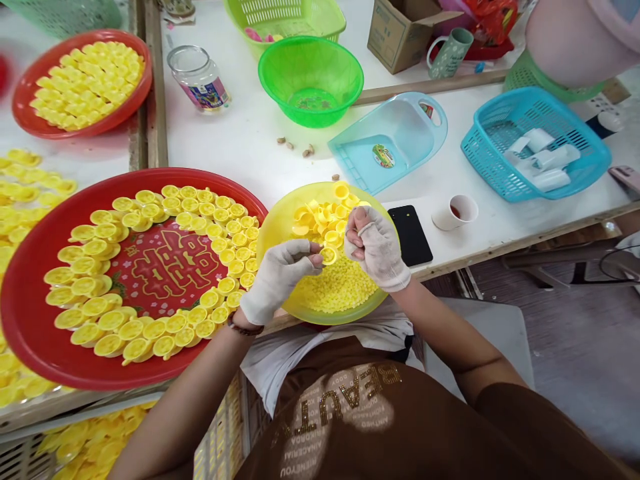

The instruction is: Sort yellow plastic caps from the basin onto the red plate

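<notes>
Site on my remote feed: small assembly workshop. Evidence: white wood-edged worktable [240, 140]; large round red plastic tray [30, 320] ringed with small yellow cup-shaped plastic pieces [114, 345]; translucent yellow plastic bowl [276, 213] of yellow pellets [327, 291].

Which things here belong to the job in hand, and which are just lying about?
Apparently in use:
- yellow piece in the left hand
- yellow bowl
- yellow pellets
- red tray

Seemingly lying about:
- black phone
- paper cup
- glass jar
- mug
</notes>
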`<state>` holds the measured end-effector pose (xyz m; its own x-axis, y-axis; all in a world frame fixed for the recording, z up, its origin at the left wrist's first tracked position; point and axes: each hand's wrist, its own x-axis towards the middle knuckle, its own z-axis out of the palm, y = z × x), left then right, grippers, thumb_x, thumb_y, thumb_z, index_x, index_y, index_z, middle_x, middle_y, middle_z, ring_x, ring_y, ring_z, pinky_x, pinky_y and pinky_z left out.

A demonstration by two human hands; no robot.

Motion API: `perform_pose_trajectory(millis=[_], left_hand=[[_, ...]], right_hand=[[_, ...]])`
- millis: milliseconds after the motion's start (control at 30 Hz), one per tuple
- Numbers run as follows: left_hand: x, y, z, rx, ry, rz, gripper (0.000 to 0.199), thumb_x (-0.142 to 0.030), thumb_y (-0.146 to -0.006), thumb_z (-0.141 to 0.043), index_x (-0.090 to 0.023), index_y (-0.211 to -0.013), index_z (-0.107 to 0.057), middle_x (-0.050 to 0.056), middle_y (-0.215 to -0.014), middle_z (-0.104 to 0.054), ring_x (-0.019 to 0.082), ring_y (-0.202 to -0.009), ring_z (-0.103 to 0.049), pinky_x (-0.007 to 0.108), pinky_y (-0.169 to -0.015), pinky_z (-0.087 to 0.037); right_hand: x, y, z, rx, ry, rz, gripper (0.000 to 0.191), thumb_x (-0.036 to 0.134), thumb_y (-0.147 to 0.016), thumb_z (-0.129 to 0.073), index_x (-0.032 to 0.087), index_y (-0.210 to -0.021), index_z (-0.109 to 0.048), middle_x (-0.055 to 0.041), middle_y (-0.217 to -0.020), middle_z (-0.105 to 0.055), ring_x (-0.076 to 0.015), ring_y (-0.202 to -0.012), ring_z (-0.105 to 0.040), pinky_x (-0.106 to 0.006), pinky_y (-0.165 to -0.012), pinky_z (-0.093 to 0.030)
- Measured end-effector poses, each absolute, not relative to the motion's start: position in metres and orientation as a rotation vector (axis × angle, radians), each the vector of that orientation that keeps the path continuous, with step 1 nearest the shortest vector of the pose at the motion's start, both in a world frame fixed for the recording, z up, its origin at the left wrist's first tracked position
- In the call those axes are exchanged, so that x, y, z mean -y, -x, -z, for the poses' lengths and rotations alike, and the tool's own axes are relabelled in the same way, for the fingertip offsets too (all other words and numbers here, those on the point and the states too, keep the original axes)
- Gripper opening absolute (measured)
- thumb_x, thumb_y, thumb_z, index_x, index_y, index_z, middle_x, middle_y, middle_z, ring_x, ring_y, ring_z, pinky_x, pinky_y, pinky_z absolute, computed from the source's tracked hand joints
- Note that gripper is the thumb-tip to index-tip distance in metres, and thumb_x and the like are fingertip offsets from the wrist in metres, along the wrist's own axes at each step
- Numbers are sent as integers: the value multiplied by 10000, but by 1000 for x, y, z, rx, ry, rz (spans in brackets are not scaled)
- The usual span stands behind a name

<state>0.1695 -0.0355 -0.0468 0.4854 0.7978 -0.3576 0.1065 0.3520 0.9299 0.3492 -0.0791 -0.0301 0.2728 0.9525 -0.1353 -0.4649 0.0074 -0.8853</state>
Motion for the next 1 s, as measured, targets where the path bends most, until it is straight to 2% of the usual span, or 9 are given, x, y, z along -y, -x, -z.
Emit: perform_pose_trajectory(millis=[133,233,333,400,467,633,733,867,1000], left_hand=[[38,-174,48,-990,-1285,-552,332,-333,-747,-832,-167,-965,-646,9,-824,-693,135,-731,-678,258,-680,-614],[39,-176,44,-966,-1182,-523,303,-376,-787,-804,-159,-908,-631,-3,-791,-672,129,-690,-686,281,-706,-635],[38,-176,42,-954,-1148,-513,325,-399,-772,-823,-148,-902,-664,4,-785,-683,130,-679,-690,289,-716,-642],[38,-175,41,-943,-1151,-507,333,-415,-765,-829,-144,-893,-685,8,-785,-685,130,-681,-687,285,-716,-640],[39,-175,41,-944,-1145,-510,335,-421,-761,-832,-142,-885,-695,11,-792,-688,128,-686,-683,287,-725,-640],[42,-173,36,-974,-1104,-516,341,-411,-738,-847,-144,-893,-701,16,-796,-700,136,-690,-686,314,-753,-646],[41,-163,28,-990,-1085,-544,348,-422,-739,-846,-149,-900,-702,22,-790,-709,154,-705,-699,340,-782,-648],[24,-124,19,-1117,-1146,-691,323,-415,-792,-792,-149,-955,-707,44,-845,-740,174,-755,-722,344,-800,-639],[-16,-51,26,-1545,-1390,-949,239,-335,-801,-738,-145,-943,-707,23,-825,-729,164,-740,-698,327,-732,-610]], right_hand=[[87,-354,38,603,1061,-1237,423,568,-868,-734,218,-771,-519,93,-583,-394,-38,-424,-296,-203,-390,-206],[91,-355,39,737,1124,-1218,369,548,-904,-699,213,-815,-574,86,-588,-412,-48,-443,-312,-206,-405,-249],[94,-354,38,1028,1230,-1164,355,531,-969,-610,195,-860,-648,54,-615,-479,-73,-523,-430,-224,-485,-354],[96,-354,39,1202,1280,-1076,351,506,-988,-583,184,-896,-686,10,-726,-587,-102,-666,-540,-241,-588,-429],[96,-353,40,1267,1301,-1006,331,484,-999,-565,185,-942,-697,-14,-813,-632,-122,-753,-573,-252,-639,-451],[96,-354,37,1055,1304,-1112,314,495,-1003,-551,209,-939,-665,45,-639,-481,-85,-525,-411,-228,-479,-339],[95,-353,33,938,1267,-1191,292,483,-978,-595,207,-900,-643,70,-584,-420,-69,-459,-336,-221,-432,-285],[99,-353,37,957,1294,-1195,258,448,-978,-608,204,-908,-655,70,-573,-403,-72,-457,-331,-223,-425,-264],[103,-355,47,1067,1352,-1174,255,446,-995,-594,212,-927,-668,53,-606,-418,-91,-495,-360,-244,-452,-292]])
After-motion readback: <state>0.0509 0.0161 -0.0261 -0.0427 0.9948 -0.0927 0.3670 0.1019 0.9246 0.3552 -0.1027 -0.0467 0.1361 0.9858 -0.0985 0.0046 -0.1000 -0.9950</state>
